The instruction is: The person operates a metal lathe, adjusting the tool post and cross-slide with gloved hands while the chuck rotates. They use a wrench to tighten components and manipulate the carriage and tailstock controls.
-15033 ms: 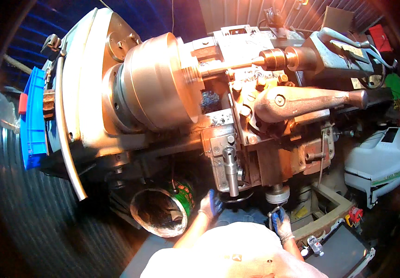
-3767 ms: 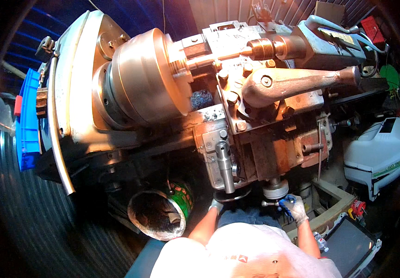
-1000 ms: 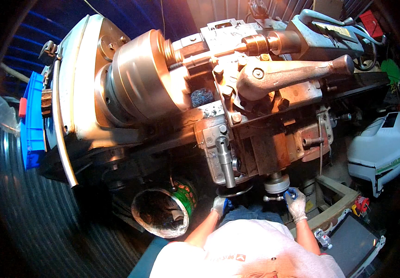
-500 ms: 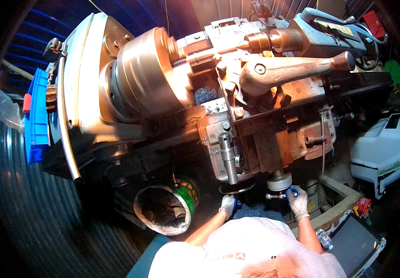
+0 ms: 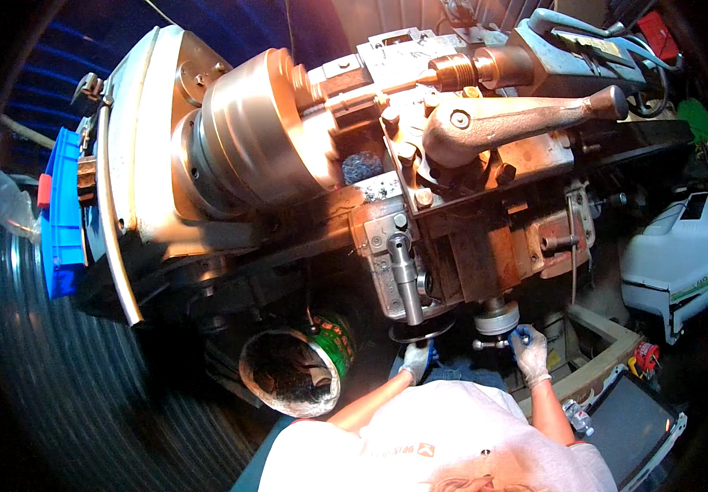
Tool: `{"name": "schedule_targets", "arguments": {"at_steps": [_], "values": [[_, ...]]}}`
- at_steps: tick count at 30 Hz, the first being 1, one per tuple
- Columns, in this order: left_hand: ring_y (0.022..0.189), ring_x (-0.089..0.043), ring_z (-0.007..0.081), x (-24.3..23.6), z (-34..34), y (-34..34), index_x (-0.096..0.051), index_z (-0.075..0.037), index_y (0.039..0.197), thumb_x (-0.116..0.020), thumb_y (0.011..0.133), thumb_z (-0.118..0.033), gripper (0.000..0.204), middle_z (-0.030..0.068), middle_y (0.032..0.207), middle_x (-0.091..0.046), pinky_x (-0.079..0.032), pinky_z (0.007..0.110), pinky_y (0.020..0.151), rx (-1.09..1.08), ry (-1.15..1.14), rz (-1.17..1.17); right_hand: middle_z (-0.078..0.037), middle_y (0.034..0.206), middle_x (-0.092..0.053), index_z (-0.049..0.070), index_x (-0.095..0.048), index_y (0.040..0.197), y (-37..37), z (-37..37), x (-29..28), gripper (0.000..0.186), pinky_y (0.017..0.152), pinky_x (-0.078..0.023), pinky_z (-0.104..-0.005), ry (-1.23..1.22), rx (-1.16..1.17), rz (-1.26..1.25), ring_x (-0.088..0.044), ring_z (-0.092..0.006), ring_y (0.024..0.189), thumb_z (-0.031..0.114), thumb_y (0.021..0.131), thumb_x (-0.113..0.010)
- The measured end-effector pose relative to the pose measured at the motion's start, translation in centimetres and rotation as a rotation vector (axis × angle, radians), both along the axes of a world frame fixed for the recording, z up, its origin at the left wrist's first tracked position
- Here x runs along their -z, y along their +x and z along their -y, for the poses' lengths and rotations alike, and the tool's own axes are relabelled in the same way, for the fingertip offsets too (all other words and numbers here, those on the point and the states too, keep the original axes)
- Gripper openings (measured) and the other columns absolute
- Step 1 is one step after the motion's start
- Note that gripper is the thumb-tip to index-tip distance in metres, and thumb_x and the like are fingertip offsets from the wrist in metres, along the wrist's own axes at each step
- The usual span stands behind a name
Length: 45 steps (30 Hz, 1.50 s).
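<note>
A metal lathe fills the view; its large chuck (image 5: 251,131) looks blurred, beside a shaft held toward the tailstock (image 5: 506,66). The tool post with a long lever (image 5: 518,125) sits over the cross slide. My gloved left hand (image 5: 414,361) is curled at the rim of the dark handwheel (image 5: 424,332) below the carriage, fingertips partly hidden. My gloved right hand (image 5: 530,357) is closed on the small crank handle (image 5: 492,344) under the white dial (image 5: 497,322).
A can with a green label (image 5: 338,348) stands below the bed. A blue plastic tray (image 5: 61,213) is at far left, a white machine housing (image 5: 673,262) at right. A frame (image 5: 600,336) and a dark screen-like panel (image 5: 624,418) lie lower right.
Since fifteen seconds ago the crank handle has turned and my right hand has shifted higher. In the last second both hands have risen slightly in the picture, as has the carriage.
</note>
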<state>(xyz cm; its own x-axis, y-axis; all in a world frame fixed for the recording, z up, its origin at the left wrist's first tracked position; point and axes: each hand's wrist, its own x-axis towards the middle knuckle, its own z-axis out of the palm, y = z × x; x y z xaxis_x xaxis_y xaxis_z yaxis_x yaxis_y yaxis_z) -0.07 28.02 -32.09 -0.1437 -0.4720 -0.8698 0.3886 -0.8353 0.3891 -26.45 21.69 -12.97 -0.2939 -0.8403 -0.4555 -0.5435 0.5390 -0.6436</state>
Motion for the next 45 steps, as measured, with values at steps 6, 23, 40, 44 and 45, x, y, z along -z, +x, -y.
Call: {"name": "schedule_targets", "arguments": {"at_steps": [6,23,40,44,45], "values": [[0.052,-0.042,0.0116,2.5,-1.5,-2.6,-0.053,-0.016,0.078,-0.049,0.1,-0.024,0.024,-0.003,0.061,-0.044,-0.037,0.03,0.046,0.121,-0.373,0.068,-0.012,0.078,-0.068,-0.001,-0.067,0.094,-0.1,0.0,-0.3,0.02,0.066,-0.049,-0.0328,-0.007,-0.025,-0.033,-0.061,-0.0164,0.068,0.014,0.08,-0.07],[0.076,-0.054,0.0168,7.0,-2.3,-4.3,-0.063,-0.012,0.102,-0.047,0.101,-0.032,0.026,0.0001,0.086,-0.06,-0.048,0.034,0.073,0.491,-0.416,0.293,-0.013,0.074,-0.066,-0.001,-0.067,0.089,-0.1,0.1,-0.2,0.018,0.064,-0.047,-0.034,0.018,-0.025,-0.013,-0.058,-0.0182,0.064,0.015,0.08,-0.068],[0.065,-0.059,0.0176,5.4,0.4,-6.7,-0.063,-0.013,0.095,-0.043,0.099,-0.026,0.024,0.0037,0.076,-0.06,-0.047,0.035,0.057,0.795,-0.194,0.225,-0.011,0.072,-0.065,0.0,-0.067,0.087,0.0,0.2,-0.2,0.017,0.062,-0.047,-0.0331,0.025,-0.019,-0.008,-0.056,-0.0151,0.063,0.015,0.08,-0.07],[0.073,-0.064,0.0244,6.1,1.1,-6.3,-0.066,-0.009,0.088,-0.051,0.092,-0.02,0.02,0.0109,0.086,-0.067,-0.05,0.037,0.064,1.218,-0.733,0.304,-0.01,0.071,-0.064,0.0,-0.066,0.086,-0.7,-0.5,0.8,0.015,0.062,-0.047,-0.0333,0.008,-0.024,-0.006,-0.055,-0.0152,0.063,0.014,0.081,-0.069],[0.074,-0.065,0.0265,6.9,0.8,-6.3,-0.067,-0.009,0.087,-0.052,0.09,-0.02,0.018,0.0128,0.088,-0.068,-0.051,0.037,0.066,1.344,-1.015,0.415,-0.011,0.071,-0.064,-0.001,-0.066,0.086,-0.4,-0.2,0.3,0.015,0.063,-0.047,-0.0334,0.02,-0.013,-0.004,-0.055,-0.0154,0.063,0.013,0.081,-0.069]]}}
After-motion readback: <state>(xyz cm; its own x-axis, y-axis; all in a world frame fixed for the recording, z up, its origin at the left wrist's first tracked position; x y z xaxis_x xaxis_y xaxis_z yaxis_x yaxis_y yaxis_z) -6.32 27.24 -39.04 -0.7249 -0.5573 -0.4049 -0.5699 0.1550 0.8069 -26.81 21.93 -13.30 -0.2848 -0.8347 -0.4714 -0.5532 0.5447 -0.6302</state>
